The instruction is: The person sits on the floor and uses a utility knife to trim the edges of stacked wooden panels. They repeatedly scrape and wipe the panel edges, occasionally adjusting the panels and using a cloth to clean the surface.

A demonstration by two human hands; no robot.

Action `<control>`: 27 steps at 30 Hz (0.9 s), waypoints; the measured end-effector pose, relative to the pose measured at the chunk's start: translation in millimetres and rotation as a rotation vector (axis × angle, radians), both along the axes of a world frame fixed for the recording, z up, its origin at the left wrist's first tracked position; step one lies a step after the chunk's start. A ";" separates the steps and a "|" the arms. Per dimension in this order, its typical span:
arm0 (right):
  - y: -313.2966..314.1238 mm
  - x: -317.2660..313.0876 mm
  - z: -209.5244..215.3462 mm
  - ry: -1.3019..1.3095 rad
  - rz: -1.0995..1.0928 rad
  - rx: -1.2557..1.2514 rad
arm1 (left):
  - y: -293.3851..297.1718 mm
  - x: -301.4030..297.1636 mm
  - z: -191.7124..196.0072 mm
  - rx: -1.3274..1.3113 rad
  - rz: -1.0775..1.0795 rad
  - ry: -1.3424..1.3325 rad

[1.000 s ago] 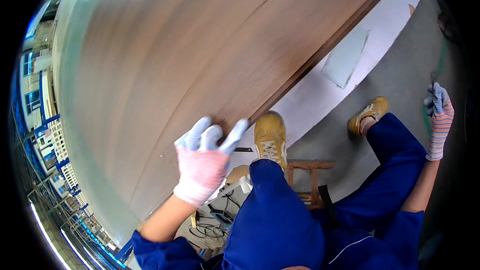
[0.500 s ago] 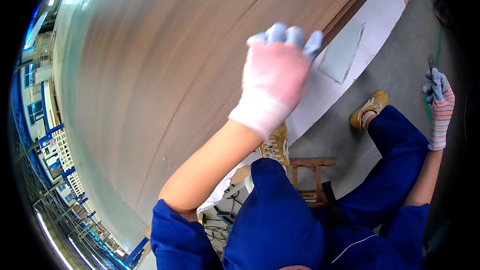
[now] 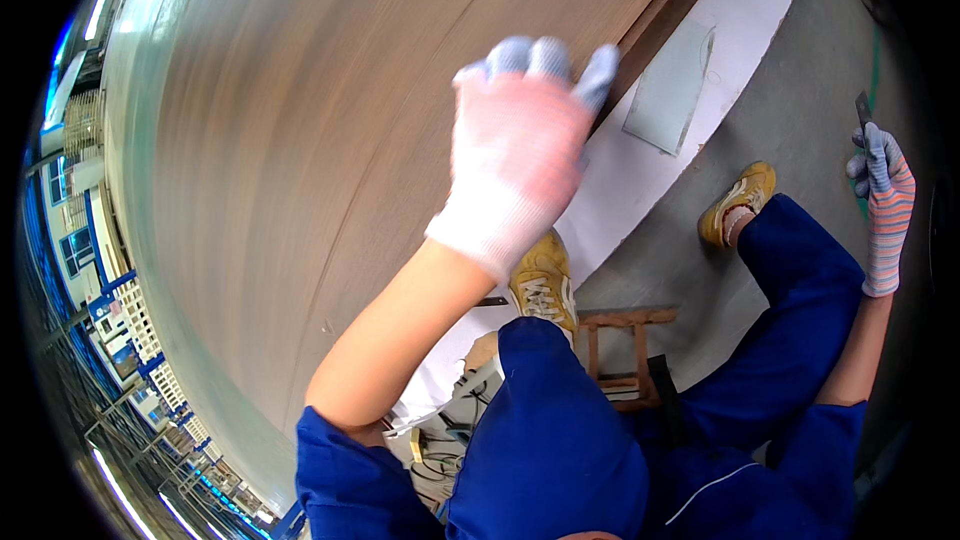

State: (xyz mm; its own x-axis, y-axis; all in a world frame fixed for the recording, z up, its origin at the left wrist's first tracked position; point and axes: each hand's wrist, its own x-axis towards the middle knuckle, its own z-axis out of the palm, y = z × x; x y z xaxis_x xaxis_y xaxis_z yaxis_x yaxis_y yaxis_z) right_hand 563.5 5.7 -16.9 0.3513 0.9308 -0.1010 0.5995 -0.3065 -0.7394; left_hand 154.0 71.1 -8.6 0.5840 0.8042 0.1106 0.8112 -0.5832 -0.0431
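My left hand (image 3: 520, 140), in a pink knit glove with grey-blue fingertips, is over the near edge of a large brown wood-grain panel (image 3: 330, 110). Its back faces up and its fingers are apart; what lies beneath the palm is hidden. Off to the right, my right hand (image 3: 882, 180) wears a striped orange and grey-blue glove. Its fingers close round a thin, dark, flat tool (image 3: 863, 108), whose exact kind I cannot make out. Beside the panel edge, a clear rectangular glass-like plate (image 3: 668, 90) rests on a white sheet (image 3: 740, 30).
A yellow shoe (image 3: 543, 280) stands at the white sheet, another (image 3: 738, 202) on the grey floor (image 3: 640, 285). A small wooden stool (image 3: 630, 320) is between my legs. Cables (image 3: 435, 465) lie under the panel's near side. Racks (image 3: 140, 315) stand far left.
My left hand has shifted left and slightly up in the picture, along with the panel's edge and the glass-like plate. The right hand still holds the dark tool.
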 end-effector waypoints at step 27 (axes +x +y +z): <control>-8.2 27.3 -3.6 0.025 0.011 0.047 | 33.7 45.9 -0.1 0.058 0.050 0.076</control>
State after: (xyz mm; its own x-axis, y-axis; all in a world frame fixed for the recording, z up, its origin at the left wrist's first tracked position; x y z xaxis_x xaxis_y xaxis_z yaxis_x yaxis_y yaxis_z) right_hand 590.7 -2.5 -20.5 0.3394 0.9384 -0.0657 0.5838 -0.2648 -0.7675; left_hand 199.9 104.8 -8.7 0.5515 0.8262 0.1146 0.8325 -0.5366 -0.1376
